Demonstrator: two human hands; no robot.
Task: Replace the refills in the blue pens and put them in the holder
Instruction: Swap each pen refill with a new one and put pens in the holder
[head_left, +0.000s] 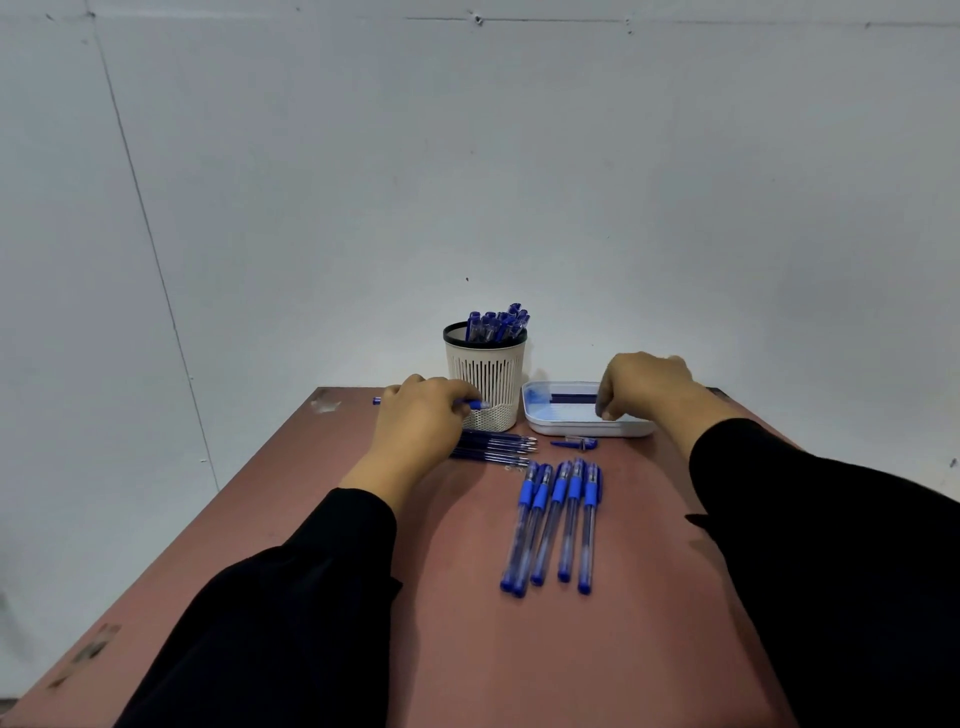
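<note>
My left hand (421, 410) grips a blue pen (470, 404) lying crosswise in front of the white slotted holder (485, 374), which stands at the table's far edge with several blue pens in it. My right hand (644, 387) reaches into the white tray (545, 423), fingers curled down over the dark refills (571, 398); whether it holds one is hidden. Several refills (493, 448) lie in a row beside my left wrist. Several capped blue pens (558, 525) lie side by side in the table's middle. A loose pen cap (574, 443) lies below the tray.
The reddish-brown table (467, 623) ends at a white wall just behind the holder and tray. Black sleeves cover both forearms.
</note>
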